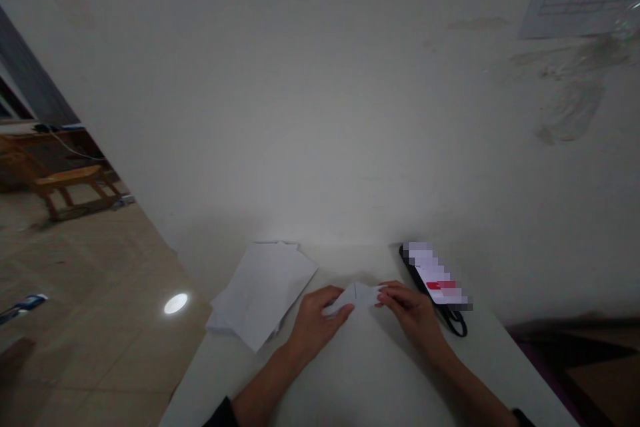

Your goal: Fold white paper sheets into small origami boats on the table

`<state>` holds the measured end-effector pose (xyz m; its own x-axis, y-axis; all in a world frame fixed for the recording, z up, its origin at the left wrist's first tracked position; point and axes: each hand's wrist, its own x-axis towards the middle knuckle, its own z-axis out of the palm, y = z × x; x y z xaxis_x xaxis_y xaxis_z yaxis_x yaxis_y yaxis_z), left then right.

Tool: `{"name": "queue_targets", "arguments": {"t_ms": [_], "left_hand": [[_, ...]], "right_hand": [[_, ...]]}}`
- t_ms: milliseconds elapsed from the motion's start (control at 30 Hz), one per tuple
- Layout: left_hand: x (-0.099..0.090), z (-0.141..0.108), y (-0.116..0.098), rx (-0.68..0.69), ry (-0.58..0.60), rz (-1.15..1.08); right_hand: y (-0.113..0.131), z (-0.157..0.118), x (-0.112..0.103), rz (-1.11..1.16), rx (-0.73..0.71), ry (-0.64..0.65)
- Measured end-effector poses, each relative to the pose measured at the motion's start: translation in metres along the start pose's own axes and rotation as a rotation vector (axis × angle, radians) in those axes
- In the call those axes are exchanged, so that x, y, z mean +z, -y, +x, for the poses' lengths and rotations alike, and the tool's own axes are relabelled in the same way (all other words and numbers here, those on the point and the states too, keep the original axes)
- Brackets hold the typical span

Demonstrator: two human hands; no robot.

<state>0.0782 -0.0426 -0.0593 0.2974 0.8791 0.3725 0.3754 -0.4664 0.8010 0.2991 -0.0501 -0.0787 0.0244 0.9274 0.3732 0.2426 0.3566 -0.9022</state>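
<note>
Lower centre of the frame: a small folded paper [361, 294], its ends pinched between thumb and fingers of my left hand [317, 312] and right hand [411, 312]. Folding appears partly done, a central line showing; I cannot tell what folds remain. The sheets [267, 290], lower left of centre, seem unfolded.

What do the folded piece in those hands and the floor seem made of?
The folded piece looks like matte white paper: thin, with a crease-like line. The floor is probably polished tile, perhaps ceramic: faint joints and a bright reflection show.
</note>
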Motion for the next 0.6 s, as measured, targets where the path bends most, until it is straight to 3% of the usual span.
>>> {"name": "queue_targets", "arguments": {"t_ms": [100,200,333,500,600], "left_hand": [[0.003,0.003,0.004,-0.073,-0.091,-0.294],[0.004,0.007,0.007,-0.212,-0.141,-0.537],[0.0,0.009,0.006,-0.327,-0.179,-0.589],[-0.003,0.009,0.004,-0.391,-0.006,-0.63],[-0.002,0.008,0.005,-0.364,0.033,-0.658]], "right_hand": [[0.002,0.0,-0.002,0.016,0.019,-0.118],[0.001,-0.001,0.001,0.081,0.089,-0.083],[0.001,-0.002,0.005,0.127,0.152,-0.073],[-0.002,0.004,-0.006,0.11,0.142,-0.164],[-0.003,0.008,-0.013,0.099,0.154,-0.235]]}}
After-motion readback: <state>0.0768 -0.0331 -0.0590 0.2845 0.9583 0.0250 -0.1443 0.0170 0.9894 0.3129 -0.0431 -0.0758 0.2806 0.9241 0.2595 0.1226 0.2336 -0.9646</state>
